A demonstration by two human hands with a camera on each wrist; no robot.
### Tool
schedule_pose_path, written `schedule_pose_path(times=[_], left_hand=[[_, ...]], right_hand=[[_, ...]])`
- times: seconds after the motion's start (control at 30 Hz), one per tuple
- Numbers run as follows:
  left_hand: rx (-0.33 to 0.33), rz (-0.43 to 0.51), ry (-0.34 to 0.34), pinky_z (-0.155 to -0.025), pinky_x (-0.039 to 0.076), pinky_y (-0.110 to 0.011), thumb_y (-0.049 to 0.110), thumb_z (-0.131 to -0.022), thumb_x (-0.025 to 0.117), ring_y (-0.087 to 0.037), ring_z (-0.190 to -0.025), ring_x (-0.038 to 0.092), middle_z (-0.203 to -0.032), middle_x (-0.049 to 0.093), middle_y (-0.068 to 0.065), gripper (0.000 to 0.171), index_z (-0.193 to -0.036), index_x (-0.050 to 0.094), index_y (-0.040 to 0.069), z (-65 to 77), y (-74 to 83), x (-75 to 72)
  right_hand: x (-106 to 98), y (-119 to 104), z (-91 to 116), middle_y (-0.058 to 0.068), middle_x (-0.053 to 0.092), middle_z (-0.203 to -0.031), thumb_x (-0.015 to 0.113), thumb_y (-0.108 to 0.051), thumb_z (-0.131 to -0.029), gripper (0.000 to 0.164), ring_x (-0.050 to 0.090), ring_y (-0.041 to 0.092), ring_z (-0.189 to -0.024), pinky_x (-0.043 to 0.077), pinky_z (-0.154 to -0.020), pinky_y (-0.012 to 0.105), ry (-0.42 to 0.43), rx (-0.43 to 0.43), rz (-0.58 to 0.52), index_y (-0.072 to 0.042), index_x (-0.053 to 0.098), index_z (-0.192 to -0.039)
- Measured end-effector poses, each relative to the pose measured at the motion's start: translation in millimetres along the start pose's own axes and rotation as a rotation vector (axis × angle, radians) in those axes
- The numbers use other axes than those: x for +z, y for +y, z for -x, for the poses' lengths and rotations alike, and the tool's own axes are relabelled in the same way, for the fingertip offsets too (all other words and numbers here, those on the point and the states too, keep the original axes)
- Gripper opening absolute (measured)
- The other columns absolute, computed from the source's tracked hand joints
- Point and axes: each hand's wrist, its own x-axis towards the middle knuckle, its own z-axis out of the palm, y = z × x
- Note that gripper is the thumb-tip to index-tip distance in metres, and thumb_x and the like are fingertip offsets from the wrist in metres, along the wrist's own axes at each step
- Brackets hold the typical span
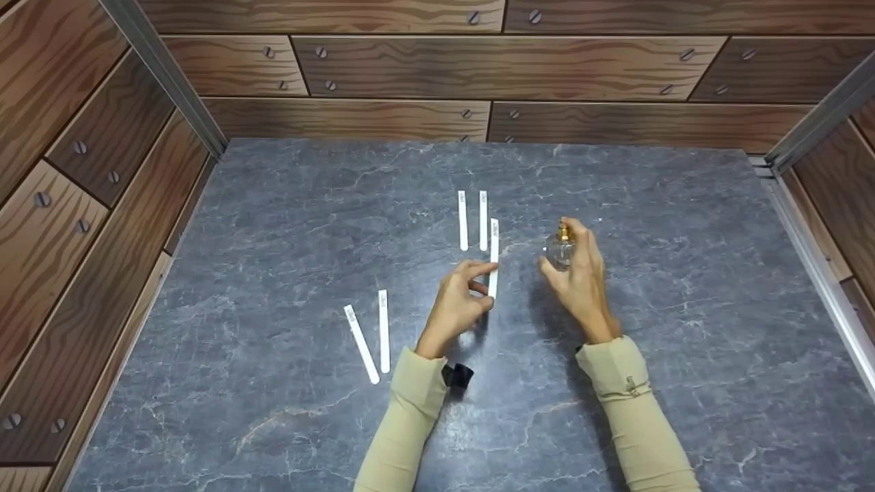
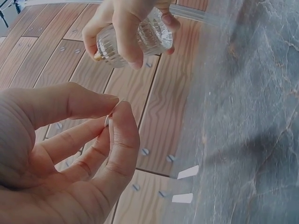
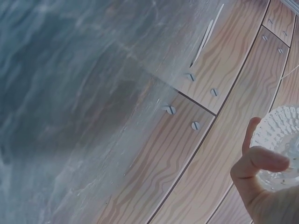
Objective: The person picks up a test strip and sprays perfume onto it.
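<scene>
My left hand (image 1: 459,301) pinches a white perfume test strip (image 1: 494,239) between thumb and fingers, its labelled end pointing away from me. In the left wrist view the strip (image 2: 108,121) is seen nearly edge-on between the fingertips. To the right, my right hand (image 1: 580,280) holds a clear glass perfume bottle (image 1: 559,253) with a gold spray neck, raised above the table. A finger lies at the gold top. The bottle's ribbed glass base (image 3: 280,135) shows in the right wrist view. A gap separates strip and bottle.
Two white strips, a left one (image 1: 463,222) and a right one (image 1: 483,222), lie side by side beyond my left hand. Two more, a slanted strip (image 1: 362,345) and a straighter strip (image 1: 384,333), lie to the left on the grey marbled table (image 1: 273,225). Wood-patterned walls (image 1: 478,65) enclose it.
</scene>
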Motion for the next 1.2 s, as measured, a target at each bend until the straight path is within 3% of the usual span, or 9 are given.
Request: schedule_pose_path(times=[0.4, 0.8, 1.0, 1.2], left_hand=[[-0.091, 0.037, -0.005, -0.063, 0.056, -0.025, -0.021, -0.079, 0.068, -0.022, -0.099, 0.063, -0.131, 0.057, -0.011, 0.062, -0.138, 0.060, -0.003, -3.9, -4.0, -9.9], [-0.117, 0.024, 0.052, -0.066, 0.056, -0.025, -0.017, -0.079, 0.073, -0.022, -0.094, 0.064, -0.131, 0.057, -0.013, 0.059, -0.136, 0.061, -0.006, -12.2, -8.9, -19.8], [-0.082, -0.010, 0.068, -0.071, 0.058, -0.026, -0.016, -0.078, 0.075, -0.026, -0.095, 0.067, -0.129, 0.059, -0.015, 0.054, -0.130, 0.064, -0.008, -15.9, -13.5, -25.0], [-0.085, 0.038, 0.088, -0.073, 0.059, -0.027, -0.018, -0.077, 0.073, -0.028, -0.095, 0.068, -0.122, 0.061, -0.018, 0.053, -0.129, 0.064, -0.010, -20.6, -16.6, -29.3]], right_hand=[[-2, 2, 1, 0.031, 0.058, -0.118, 0.079, 0.012, -0.073, 0.066, 0.059, 0.048, -0.105, 0.049, -0.089, 0.064, 0.016, 0.001, -0.017, 0.002, 0.048, -0.131], [-3, 4, 2, 0.030, 0.058, -0.120, 0.079, 0.013, -0.073, 0.067, 0.059, 0.049, -0.106, 0.049, -0.089, 0.065, 0.021, 0.004, -0.028, 0.001, 0.048, -0.132], [-3, 4, 2, 0.030, 0.058, -0.119, 0.079, 0.013, -0.074, 0.067, 0.059, 0.048, -0.106, 0.050, -0.087, 0.064, 0.019, 0.012, -0.033, 0.001, 0.049, -0.132], [-2, 6, 3, 0.029, 0.059, -0.119, 0.079, 0.013, -0.073, 0.067, 0.059, 0.047, -0.105, 0.049, -0.088, 0.064, 0.027, 0.012, -0.041, 0.002, 0.049, -0.132]])
